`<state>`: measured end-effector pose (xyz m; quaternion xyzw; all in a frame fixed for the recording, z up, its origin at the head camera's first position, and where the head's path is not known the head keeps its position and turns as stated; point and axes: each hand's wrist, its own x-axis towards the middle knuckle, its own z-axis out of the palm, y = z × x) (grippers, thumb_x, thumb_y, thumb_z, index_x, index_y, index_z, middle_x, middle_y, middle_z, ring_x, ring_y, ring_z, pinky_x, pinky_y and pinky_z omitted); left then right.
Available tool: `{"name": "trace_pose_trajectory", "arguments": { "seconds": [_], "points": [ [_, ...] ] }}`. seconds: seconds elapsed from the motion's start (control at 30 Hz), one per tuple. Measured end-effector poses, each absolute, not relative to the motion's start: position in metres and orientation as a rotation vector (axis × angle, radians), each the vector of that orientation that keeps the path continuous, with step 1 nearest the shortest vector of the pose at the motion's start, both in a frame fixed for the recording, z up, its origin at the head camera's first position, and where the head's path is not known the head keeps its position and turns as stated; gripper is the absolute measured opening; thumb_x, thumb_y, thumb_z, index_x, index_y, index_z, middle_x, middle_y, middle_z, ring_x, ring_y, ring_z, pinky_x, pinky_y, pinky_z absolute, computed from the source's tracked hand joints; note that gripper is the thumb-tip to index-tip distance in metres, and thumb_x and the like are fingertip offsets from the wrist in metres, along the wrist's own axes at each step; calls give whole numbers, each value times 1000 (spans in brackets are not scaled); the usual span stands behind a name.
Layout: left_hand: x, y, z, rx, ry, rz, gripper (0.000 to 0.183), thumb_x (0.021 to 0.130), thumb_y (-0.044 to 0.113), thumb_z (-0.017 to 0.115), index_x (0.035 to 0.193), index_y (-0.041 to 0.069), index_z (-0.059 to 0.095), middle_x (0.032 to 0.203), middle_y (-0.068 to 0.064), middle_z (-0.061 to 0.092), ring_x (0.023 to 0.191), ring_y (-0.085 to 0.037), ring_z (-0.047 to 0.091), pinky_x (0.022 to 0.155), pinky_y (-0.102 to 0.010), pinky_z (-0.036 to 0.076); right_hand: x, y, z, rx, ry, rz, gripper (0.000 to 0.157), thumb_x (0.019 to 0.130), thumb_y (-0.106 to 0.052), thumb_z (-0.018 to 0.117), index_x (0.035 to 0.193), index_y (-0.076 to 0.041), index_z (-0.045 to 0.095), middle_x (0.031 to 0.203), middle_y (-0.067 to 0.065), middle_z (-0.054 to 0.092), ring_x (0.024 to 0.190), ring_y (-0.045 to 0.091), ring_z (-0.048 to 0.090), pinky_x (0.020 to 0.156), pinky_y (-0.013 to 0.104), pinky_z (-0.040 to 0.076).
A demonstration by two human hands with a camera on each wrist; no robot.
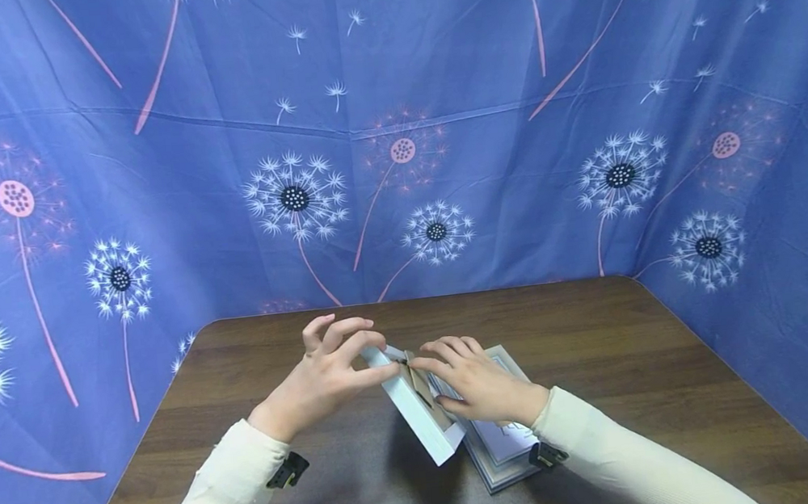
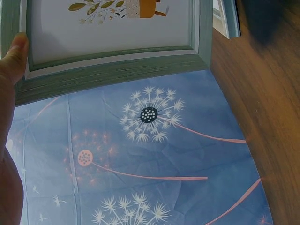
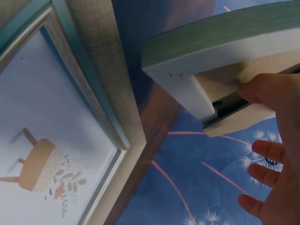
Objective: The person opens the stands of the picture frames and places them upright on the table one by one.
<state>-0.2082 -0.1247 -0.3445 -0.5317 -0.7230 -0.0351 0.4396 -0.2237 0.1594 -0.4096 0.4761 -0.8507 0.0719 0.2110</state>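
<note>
My left hand point(image 1: 328, 373) pinches a picture frame point(image 1: 416, 417) by its upper end, the thumb on one side and fingertips over the edge. The frame stands tilted above the table, its brown backing turned toward my right hand point(image 1: 482, 382). A green outer rim point(image 2: 117, 72) and part of a print show in the left wrist view. In the right wrist view, my right thumb point(image 3: 262, 89) lies against the backing, holding a raised brown flap point(image 3: 241, 122); the index finger is hidden behind it, and the other fingers extend away. Beneath the right hand lies another picture frame point(image 1: 495, 482).
The lying frame holds a print of a stool with leaves point(image 3: 44, 164), inside a beige and blue border. Both frames are over a dark wooden table point(image 1: 289, 498). Blue dandelion-patterned cloth point(image 1: 515, 192) hangs behind the table and along its sides.
</note>
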Motion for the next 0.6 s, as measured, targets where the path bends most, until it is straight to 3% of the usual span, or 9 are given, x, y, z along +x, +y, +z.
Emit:
{"name": "trace_pose_trajectory", "arguments": {
  "seconds": [0.6],
  "points": [
    [-208,-123,-345,-1329,-1772,-84,39,77,12,80,108,33,67,114,-1,58,119,-27,49,95,-56,26,-222,154,-405,1348,-2337,199,54,86,-18,74,135,-17,52,135,8,54,123,28,48,95,49,40]
  ]
}}
